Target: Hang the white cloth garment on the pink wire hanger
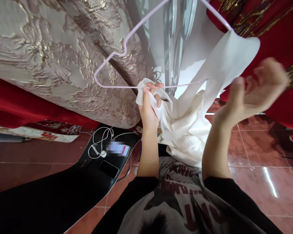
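Note:
A pale pink wire hanger (112, 58) hangs in front of me, its top cut off by the frame. White cloth (190, 130), perhaps a garment, drapes over the hanger's right shoulder and falls in folds toward my lap. My left hand (150, 105) is closed around the bottom bar of the hanger and a bunched edge of this cloth. To the right of the draped part, my right hand (256, 86) is raised with its fingers loosely curled and apart, a little blurred. Nothing shows in it, and it looks separate from the cloth.
On the left, a black chair (92, 175) bears a lit phone (125, 150), a dark phone (109, 169) and white earphones (97, 149). Embossed beige fabric (70, 61) hangs at the upper left, red fabric (273, 35) at the right. Below lies red tiled floor (249, 182).

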The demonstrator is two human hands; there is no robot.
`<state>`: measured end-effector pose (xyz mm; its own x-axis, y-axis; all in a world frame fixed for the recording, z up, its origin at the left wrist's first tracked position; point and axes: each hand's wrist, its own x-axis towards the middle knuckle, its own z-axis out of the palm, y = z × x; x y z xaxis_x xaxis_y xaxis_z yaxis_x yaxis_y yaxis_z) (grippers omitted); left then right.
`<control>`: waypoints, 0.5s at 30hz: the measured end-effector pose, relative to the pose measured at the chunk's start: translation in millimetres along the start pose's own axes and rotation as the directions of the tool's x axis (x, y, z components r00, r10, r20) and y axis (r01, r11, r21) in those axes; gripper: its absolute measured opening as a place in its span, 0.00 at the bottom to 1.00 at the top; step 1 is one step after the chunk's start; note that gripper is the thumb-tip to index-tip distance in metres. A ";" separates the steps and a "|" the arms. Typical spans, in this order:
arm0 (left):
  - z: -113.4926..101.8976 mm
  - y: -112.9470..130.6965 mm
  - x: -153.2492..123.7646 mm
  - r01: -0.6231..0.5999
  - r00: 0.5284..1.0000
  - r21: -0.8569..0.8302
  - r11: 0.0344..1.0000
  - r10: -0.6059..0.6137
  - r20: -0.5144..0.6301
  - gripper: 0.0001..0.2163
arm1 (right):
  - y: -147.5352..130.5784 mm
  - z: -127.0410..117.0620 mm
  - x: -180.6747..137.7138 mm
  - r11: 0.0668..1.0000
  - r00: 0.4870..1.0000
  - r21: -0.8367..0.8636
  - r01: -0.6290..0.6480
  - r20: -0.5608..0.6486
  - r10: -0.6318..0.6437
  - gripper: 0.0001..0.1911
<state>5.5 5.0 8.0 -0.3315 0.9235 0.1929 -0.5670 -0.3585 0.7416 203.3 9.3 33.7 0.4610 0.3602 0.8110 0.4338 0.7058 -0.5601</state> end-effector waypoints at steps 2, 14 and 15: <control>-2.2 -3.0 1.2 -0.017 1.000 -0.003 1.000 0.017 0.012 0.13 | 20.5 -10.5 1.6 0.987 0.983 0.012 -0.161 -0.092 0.161 0.26; 1.3 -6.1 -3.0 -0.021 0.997 0.172 0.985 0.033 -0.068 0.15 | 9.1 19.4 -38.1 0.891 0.892 -0.084 -0.446 0.047 0.450 0.12; 0.9 -5.9 -2.9 -0.023 0.997 0.174 0.985 0.035 -0.071 0.14 | 9.3 17.5 -34.7 0.880 0.877 -0.080 -0.469 0.078 0.475 0.13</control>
<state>10.5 4.5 3.7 -0.4040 0.8982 0.1731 -0.4198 -0.3502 0.8374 177.8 14.1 3.2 0.5497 0.6984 0.4583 0.2275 0.4028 -0.8866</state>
